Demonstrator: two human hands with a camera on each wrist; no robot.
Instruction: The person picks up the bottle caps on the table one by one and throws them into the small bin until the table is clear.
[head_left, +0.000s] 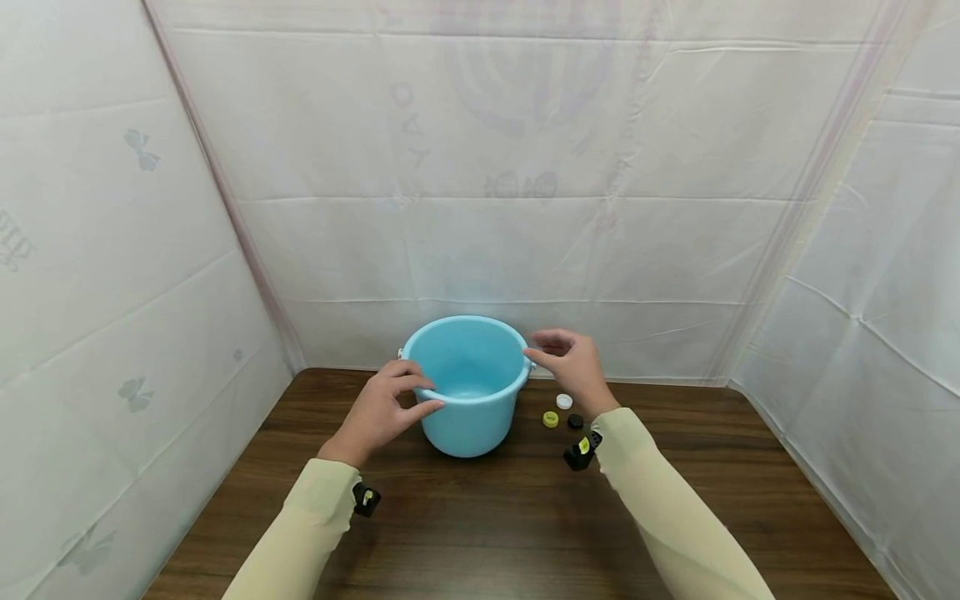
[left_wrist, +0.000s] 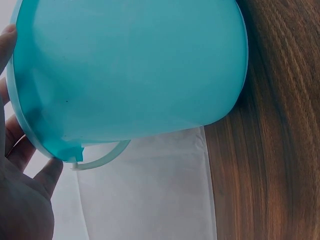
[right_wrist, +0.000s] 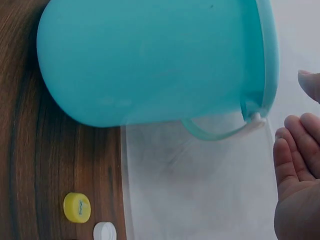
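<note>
From where I sit I can read very little. On the white back sheet [head_left: 337,250], above the worktop's [head_left: 465,521] far edge, runs a faint column of pale letters [head_left: 412,125]; I make out only an A. Lettering [head_left: 13,242] on the left-hand sheet [head_left: 90,308] defeats me. The yellow cap [right_wrist: 76,207], toward the worktop's far right corner, bears a blue mark [right_wrist: 80,208] too small to read.

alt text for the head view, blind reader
Blue bucket on a wooden table, left hand at its rim, right hand near its right side. Right of it lie a yellow bottle cap, a white bottle cap and a black bottle cap.
</note>
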